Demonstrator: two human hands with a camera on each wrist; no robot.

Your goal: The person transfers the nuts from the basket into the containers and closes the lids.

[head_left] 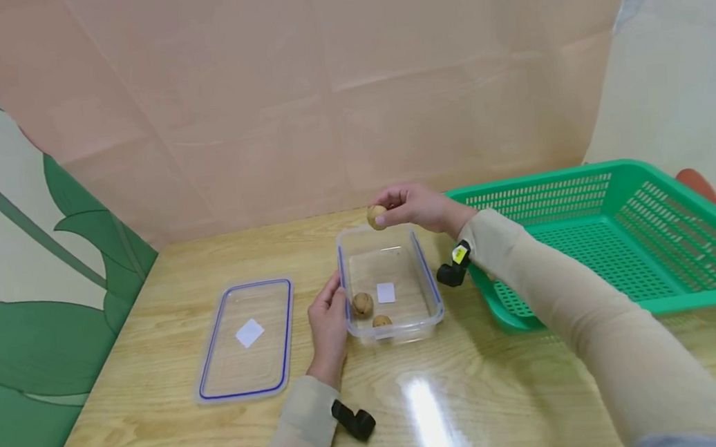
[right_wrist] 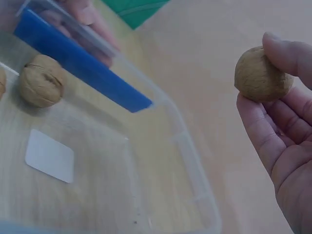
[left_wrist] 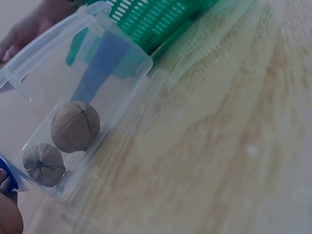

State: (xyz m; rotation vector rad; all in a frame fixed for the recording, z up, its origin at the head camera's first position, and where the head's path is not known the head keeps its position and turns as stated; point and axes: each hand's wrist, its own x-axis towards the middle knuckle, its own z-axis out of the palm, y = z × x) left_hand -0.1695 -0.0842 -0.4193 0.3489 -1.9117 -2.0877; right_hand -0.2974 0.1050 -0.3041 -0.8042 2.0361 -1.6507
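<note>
In the head view a clear plastic box [head_left: 407, 265] with blue-edged sides stands uncovered on the table. Two walnuts lie in its near left part: a larger walnut [head_left: 362, 305] and another walnut [head_left: 381, 321]. My left hand [head_left: 328, 326] rests against the outside of the box's left wall, fingers along it near the rim. Above the far end of the box, my right hand [head_left: 416, 208] pinches a third walnut [head_left: 376, 217] between thumb and fingers. The right wrist view shows this walnut [right_wrist: 261, 75] at the fingertips, higher than the rim.
A clear lid [head_left: 268, 368] with a blue seal lies flat at the left of the table [head_left: 370, 403]. To the right, a large green plastic basket [head_left: 621, 246] stands under my right forearm. A wall draped in pinkish sheeting [head_left: 324, 101] rises behind the table.
</note>
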